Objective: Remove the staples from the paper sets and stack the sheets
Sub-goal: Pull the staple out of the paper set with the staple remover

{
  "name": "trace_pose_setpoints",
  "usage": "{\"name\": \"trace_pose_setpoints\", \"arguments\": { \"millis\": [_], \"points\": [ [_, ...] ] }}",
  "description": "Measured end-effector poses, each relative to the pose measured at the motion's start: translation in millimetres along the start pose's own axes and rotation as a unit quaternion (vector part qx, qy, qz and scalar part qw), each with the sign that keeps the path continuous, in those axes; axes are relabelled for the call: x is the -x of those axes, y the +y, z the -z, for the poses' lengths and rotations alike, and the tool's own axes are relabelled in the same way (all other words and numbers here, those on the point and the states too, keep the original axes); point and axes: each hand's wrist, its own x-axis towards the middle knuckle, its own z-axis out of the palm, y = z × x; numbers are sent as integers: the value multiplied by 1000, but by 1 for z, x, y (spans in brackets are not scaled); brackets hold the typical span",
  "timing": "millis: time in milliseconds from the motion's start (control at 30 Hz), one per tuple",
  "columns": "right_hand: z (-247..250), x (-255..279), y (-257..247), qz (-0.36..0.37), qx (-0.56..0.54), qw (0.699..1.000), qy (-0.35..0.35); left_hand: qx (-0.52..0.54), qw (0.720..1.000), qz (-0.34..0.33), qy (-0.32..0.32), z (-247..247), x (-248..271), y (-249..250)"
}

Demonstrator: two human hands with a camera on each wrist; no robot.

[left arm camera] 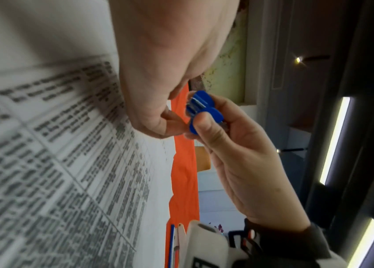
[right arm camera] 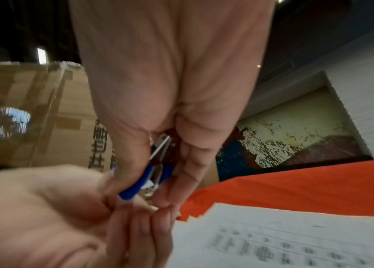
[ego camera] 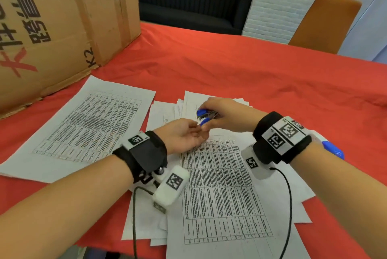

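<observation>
My right hand (ego camera: pixel 206 120) grips a blue staple remover (ego camera: pixel 202 112) by its two pads, a little above the loose pile of printed sheets (ego camera: pixel 219 175) at the table's middle. My left hand (ego camera: pixel 199 132) lies palm up just below it. Its thumb and fingertips (right arm camera: pixel 140 217) pinch at the staple remover's (right arm camera: pixel 144 183) jaw end. Any staple there is too small to see. A flat stack of sheets (ego camera: pixel 90 124) lies to the left. The left wrist view shows the staple remover (left arm camera: pixel 200 108) between both hands over the top sheet (left arm camera: pixel 66 145).
A large cardboard box (ego camera: pixel 52 28) stands at the back left on the red tablecloth (ego camera: pixel 251 70). An orange chair (ego camera: pixel 324 22) is at the far right edge. A blue object (ego camera: pixel 333 150) lies partly hidden behind my right wrist. Wrist-camera cables trail over the pile.
</observation>
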Motion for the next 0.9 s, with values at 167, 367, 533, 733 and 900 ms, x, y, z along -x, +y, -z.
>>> {"name": "trace_pose_setpoints", "arguments": {
  "millis": [167, 367, 533, 733, 900],
  "points": [
    [-5, -5, 5, -66, -494, 852, 158, -264, 964, 8, -35, 24, 56, 30],
    [-85, -8, 45, -166, -828, 504, 183, -620, 774, 124, -43, 100, 180, 58],
    [-90, -4, 49, -151, -831, 490, 215, -683, 668, 286, 73, 195, 237, 35],
    [-92, -2, 48, -126, -827, 509, 205, -704, 635, 155, 277, 277, 222, 0],
    [-92, 0, 47, -137, -831, 496, 211, -856, 400, 259, 198, 233, 217, -9]
  ]
}}
